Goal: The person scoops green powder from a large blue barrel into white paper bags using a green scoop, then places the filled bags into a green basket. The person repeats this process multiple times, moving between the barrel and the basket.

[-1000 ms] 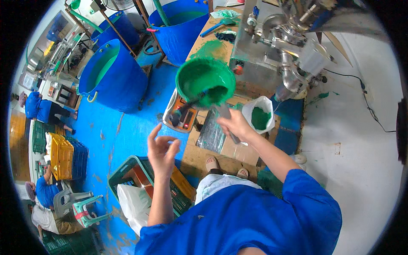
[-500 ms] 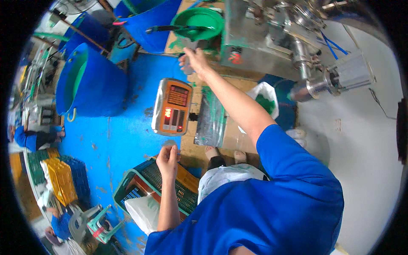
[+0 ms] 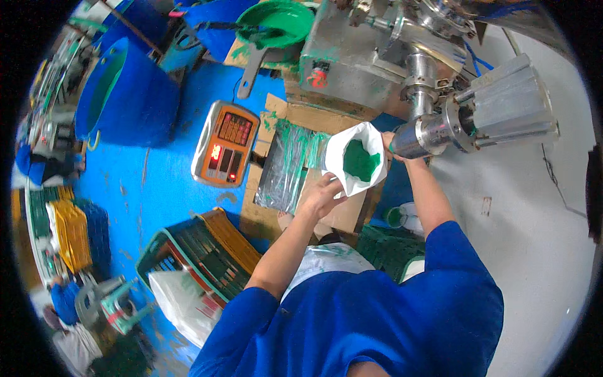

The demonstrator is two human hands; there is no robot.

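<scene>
Currently left hand (image 3: 321,197) touching white bag (image 3: 336,152), right hand (image 3: 389,152) half-hidden; cannot tell either's grip.

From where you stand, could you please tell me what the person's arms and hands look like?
Short, loose, plain blue sleeves leave both forearms bare. The left hand is ungloved; the right hand, partly hidden, shows no glove either. No wristwear shows.
</scene>
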